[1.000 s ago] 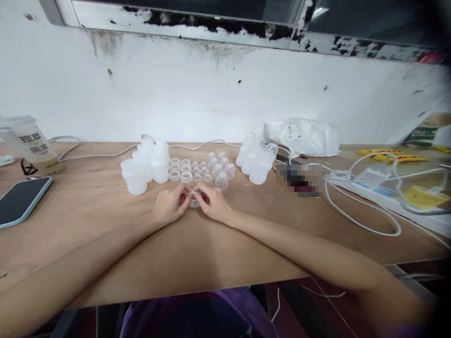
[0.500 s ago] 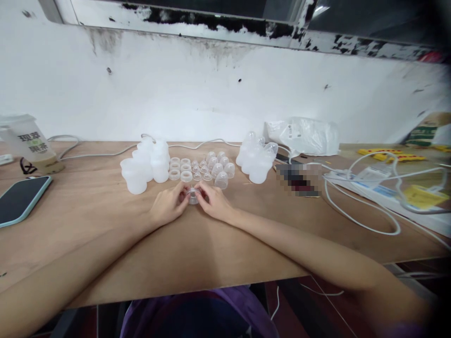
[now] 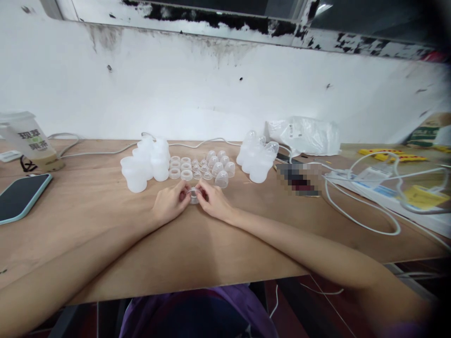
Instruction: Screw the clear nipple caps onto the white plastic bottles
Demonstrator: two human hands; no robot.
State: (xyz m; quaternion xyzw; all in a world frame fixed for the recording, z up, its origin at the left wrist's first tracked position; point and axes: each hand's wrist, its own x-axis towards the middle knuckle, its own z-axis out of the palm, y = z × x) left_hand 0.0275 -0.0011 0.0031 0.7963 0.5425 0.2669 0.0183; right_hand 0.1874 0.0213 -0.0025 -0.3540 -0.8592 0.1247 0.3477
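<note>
My left hand (image 3: 171,200) and my right hand (image 3: 213,201) meet at the middle of the table, fingers closed from either side on a clear plastic screw ring (image 3: 193,196). Fingertips hide part of it, and I cannot tell whether a second piece sits in it. Just beyond stand several translucent rings (image 3: 174,173) in two columns. Beside them are small clear bottle nipples (image 3: 197,175) and larger clear domed caps (image 3: 221,179). White translucent bottle bodies (image 3: 136,174) cluster at the left, and more bottles (image 3: 259,170), some with domed tops, stand to the right.
A phone (image 3: 23,197) and a plastic drink cup (image 3: 35,141) are at the left. Toward the right lie a blurred dark item (image 3: 299,180), a white plastic bag (image 3: 305,136), looped white cables (image 3: 362,227) and a power strip (image 3: 373,190). A wall closes off the back.
The view has shifted very slightly. Both hands keep their hold on the clear ring, with almost no visible movement.
</note>
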